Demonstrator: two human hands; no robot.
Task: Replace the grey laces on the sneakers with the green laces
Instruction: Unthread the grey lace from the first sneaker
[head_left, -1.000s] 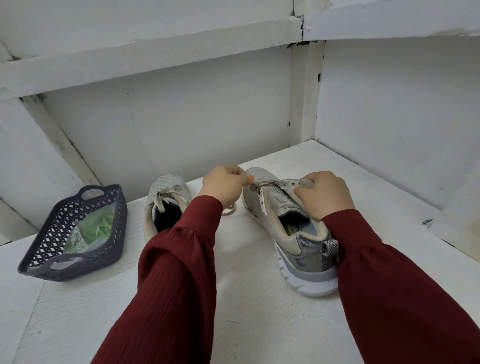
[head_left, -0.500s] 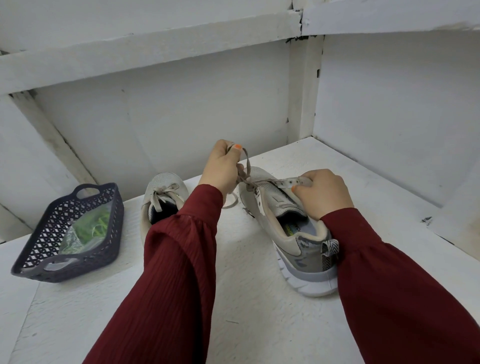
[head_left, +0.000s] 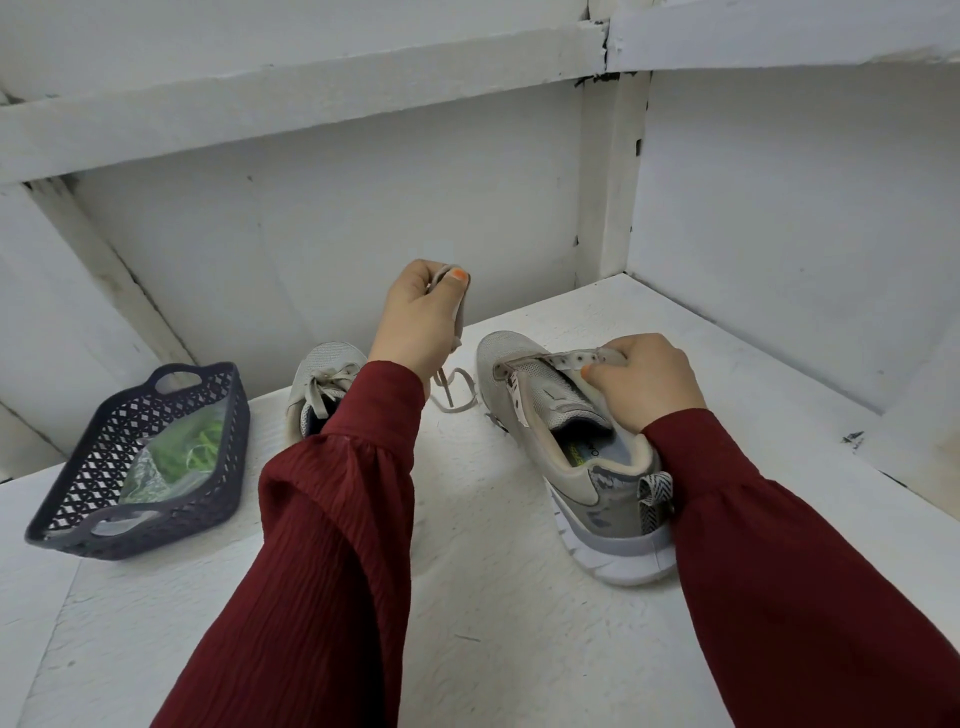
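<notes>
Left hand (head_left: 418, 322) raised; grey lace (head_left: 460, 323) slack.

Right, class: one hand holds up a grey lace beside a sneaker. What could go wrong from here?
1. The grey lace hanging from the left hand loops on the table beside the laced sneaker; it might tangle in that bow.
2. The right hand grips only the eyelet edge of the near sneaker; a hard tug could tip it.
3. The green laces are bagged in the basket; both hands are occupied, so fetching them may be awkward.
</notes>
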